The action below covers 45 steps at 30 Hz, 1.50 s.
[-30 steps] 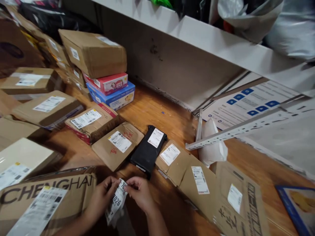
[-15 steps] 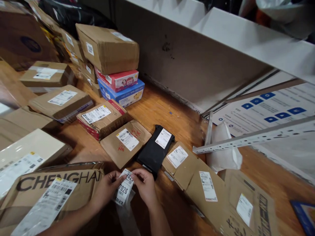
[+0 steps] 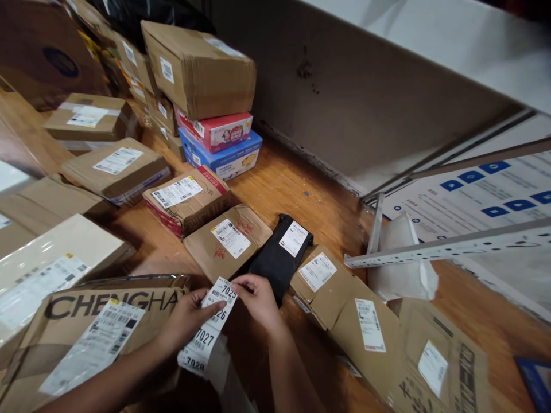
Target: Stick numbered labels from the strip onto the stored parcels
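Left hand (image 3: 186, 316) and right hand (image 3: 259, 297) both pinch the numbered label strip (image 3: 205, 335) tight, so a crooked tug could easily rip it imo.

L hand (image 3: 188, 319), R hand (image 3: 259, 298): fingers (image 3: 241, 282) pinched

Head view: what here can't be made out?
Head view, label strip: second number half covered by left hand; right hand pinches top.
Head view, box labels: print too small.
Head view, blue thing: cut by frame edge.
Head view, CHENGHA box: lettering's end behind left hand.
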Tool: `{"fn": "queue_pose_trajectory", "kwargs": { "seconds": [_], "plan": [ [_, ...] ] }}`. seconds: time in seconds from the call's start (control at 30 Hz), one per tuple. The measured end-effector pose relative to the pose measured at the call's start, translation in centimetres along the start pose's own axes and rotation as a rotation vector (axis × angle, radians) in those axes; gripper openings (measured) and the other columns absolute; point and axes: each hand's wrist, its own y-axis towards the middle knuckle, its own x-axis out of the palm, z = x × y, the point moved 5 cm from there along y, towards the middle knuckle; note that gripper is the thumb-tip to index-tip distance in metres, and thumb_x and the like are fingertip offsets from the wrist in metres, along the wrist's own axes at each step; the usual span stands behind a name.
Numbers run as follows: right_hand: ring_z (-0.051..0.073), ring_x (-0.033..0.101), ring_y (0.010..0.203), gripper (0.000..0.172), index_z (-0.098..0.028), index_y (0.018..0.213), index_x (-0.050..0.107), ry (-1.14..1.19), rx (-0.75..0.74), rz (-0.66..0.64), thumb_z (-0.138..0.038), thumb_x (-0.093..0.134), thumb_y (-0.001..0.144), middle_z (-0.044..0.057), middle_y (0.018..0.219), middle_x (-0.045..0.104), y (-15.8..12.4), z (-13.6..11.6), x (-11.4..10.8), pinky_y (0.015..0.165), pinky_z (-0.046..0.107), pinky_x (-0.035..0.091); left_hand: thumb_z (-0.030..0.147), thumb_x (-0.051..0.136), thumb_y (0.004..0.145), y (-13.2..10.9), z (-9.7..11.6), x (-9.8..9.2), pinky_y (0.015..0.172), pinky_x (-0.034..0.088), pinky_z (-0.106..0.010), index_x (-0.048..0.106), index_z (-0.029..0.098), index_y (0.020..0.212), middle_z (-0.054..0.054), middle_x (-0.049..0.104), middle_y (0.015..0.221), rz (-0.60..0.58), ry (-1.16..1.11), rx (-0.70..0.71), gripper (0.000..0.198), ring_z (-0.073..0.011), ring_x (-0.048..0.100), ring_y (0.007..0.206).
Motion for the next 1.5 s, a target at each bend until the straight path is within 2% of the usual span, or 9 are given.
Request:
{"fn": "queue_pose_trajectory", "kwargs": {
  "seconds": [0.37, 0.57, 0.7, 0.77, 0.93, 1.03, 1.13, 1.27, 1.5],
  "plan": [
    [0.017, 0.063, 0.071, 0.019, -0.016, 0.075, 0.072, -0.033, -0.005, -0.036, -0.034, 0.066, 0.072, 0.004, 0.074, 0.070, 0.7, -0.6, 0.6, 0.069, 0.030, 0.049, 0.046, 0.078, 0.053, 0.1, -0.7, -0.9, 0.055, 0.045, -0.026, 0.064, 0.015, 0.081, -0.001, 0.069, 0.069, 0.023, -0.017, -0.006, 0.044, -0.0155, 0.059, 0.057],
    [0.010, 0.048, 0.050, 0.037, -0.017, 0.074, 0.072, -0.048, 0.034, -0.052, -0.049, 0.055, 0.080, -0.001, 0.057, 0.060, 1.0, -0.8, 0.7, 0.053, 0.025, 0.041, 0.047, 0.078, 0.052, 0.3, -0.4, -0.9, 0.056, 0.045, -0.026, 0.065, 0.015, 0.082, -0.003, 0.070, 0.070, 0.025, -0.033, -0.011, 0.046, -0.0164, 0.059, 0.058],
    [0.013, 0.056, 0.055, 0.037, -0.017, 0.070, 0.071, -0.023, 0.076, -0.082, -0.052, 0.072, 0.062, 0.001, 0.061, 0.065, 1.0, 0.9, 0.9, 0.055, 0.026, 0.045, 0.055, 0.074, 0.055, -0.1, -0.7, -0.9, 0.057, 0.045, -0.027, 0.067, 0.016, 0.076, -0.004, 0.070, 0.069, 0.033, 0.030, -0.015, 0.045, -0.0181, 0.059, 0.059],
    [0.016, 0.059, 0.059, 0.037, -0.016, 0.066, 0.069, -0.034, 0.086, -0.057, -0.051, 0.077, 0.055, 0.003, 0.063, 0.067, 1.0, 2.4, 0.3, 0.056, 0.027, 0.047, 0.058, 0.071, 0.057, -1.2, -1.3, -0.6, 0.054, 0.043, -0.027, 0.068, 0.016, 0.065, -0.004, 0.068, 0.061, -0.038, 0.102, -0.061, 0.042, -0.0174, 0.057, 0.055],
    [0.019, 0.061, 0.066, 0.029, -0.016, 0.078, 0.068, -0.153, 0.031, 0.208, -0.042, 0.054, 0.080, 0.008, 0.074, 0.070, 1.4, 4.6, -0.3, 0.061, 0.030, 0.048, 0.043, 0.072, 0.064, -4.6, -0.1, -0.6, 0.051, 0.042, -0.024, 0.070, 0.025, 0.059, 0.002, 0.065, 0.056, -0.449, 0.523, 0.050, 0.019, -0.0155, 0.054, 0.051],
    [0.019, 0.063, 0.070, 0.011, -0.018, 0.075, 0.069, -0.261, -0.042, 0.170, -0.023, 0.059, 0.076, 0.007, 0.075, 0.071, 2.0, 4.2, 3.4, 0.066, 0.030, 0.048, 0.040, 0.062, 0.078, -2.7, 3.7, -3.0, 0.078, 0.047, -0.027, 0.074, 0.028, 0.076, -0.002, 0.071, 0.083, -0.345, 0.701, 0.335, 0.018, -0.0197, 0.062, 0.080],
    [0.020, 0.061, 0.075, 0.016, -0.020, 0.076, 0.069, -0.435, -0.094, 0.218, -0.010, 0.056, 0.075, 0.008, 0.082, 0.069, 2.6, 4.0, 7.0, 0.066, 0.030, 0.044, 0.043, 0.063, 0.078, 1.6, 6.4, -5.7, 0.107, 0.031, -0.036, 0.075, 0.025, 0.078, -0.008, 0.068, 0.112, -0.256, 0.863, 0.510, 0.021, -0.0260, 0.047, 0.123],
    [0.017, 0.059, 0.063, 0.019, -0.022, 0.073, 0.067, -0.984, -0.286, 0.298, -0.007, 0.057, 0.077, 0.005, 0.076, 0.067, 2.8, 4.6, 9.3, 0.051, 0.027, 0.036, 0.039, 0.067, 0.074, 5.9, 5.9, -7.0, 0.117, 0.005, -0.043, 0.073, 0.023, 0.065, -0.002, 0.045, 0.146, -0.383, 1.026, 0.520, 0.019, -0.0275, 0.009, 0.145],
    [0.018, 0.062, 0.059, 0.024, -0.023, 0.065, 0.066, -1.127, -0.474, 0.387, -0.003, 0.059, 0.073, 0.004, 0.073, 0.067, 2.3, 5.7, 9.5, 0.048, 0.027, 0.037, 0.028, 0.068, 0.072, 6.5, 4.4, -6.4, 0.116, 0.007, -0.052, 0.073, 0.022, 0.066, -0.002, 0.029, 0.153, -0.359, 1.107, 0.403, 0.010, -0.0316, 0.003, 0.145]
  ]
}}
